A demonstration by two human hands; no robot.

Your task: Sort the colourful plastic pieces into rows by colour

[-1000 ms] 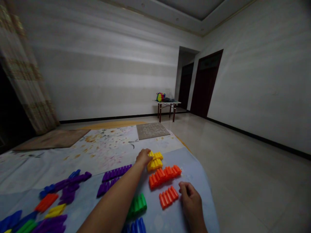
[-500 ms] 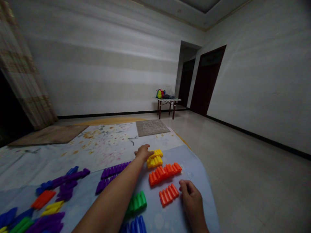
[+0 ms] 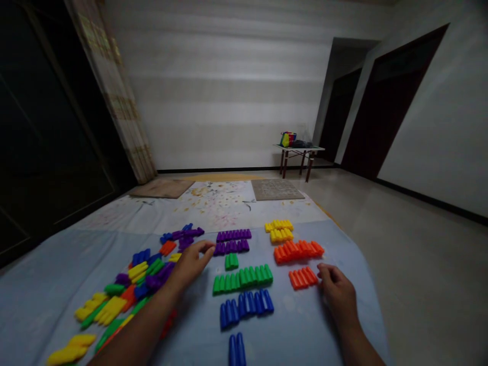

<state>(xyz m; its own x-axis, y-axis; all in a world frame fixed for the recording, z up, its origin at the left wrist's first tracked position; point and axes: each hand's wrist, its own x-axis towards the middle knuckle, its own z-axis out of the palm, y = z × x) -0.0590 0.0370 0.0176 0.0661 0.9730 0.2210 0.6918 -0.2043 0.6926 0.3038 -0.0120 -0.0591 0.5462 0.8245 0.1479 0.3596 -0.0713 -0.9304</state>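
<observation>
left hand (image 3: 194, 260): fingers slightly parted, beside purple rows (image 3: 232, 247) | right hand (image 3: 337, 287): half-curled near orange row (image 3: 303, 278), grip unclear | each row one-coloured (apparently keeping colours distinct), mixed pile (image 3: 138, 272) leftward

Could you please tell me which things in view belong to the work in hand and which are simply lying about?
Apparently in the work:
purple rows
green rows
blue rows
orange rows
yellow rows
mixed-colour pile

Apparently just lying about:
brown mat
grey mat
small table
multicoloured item on it
</observation>
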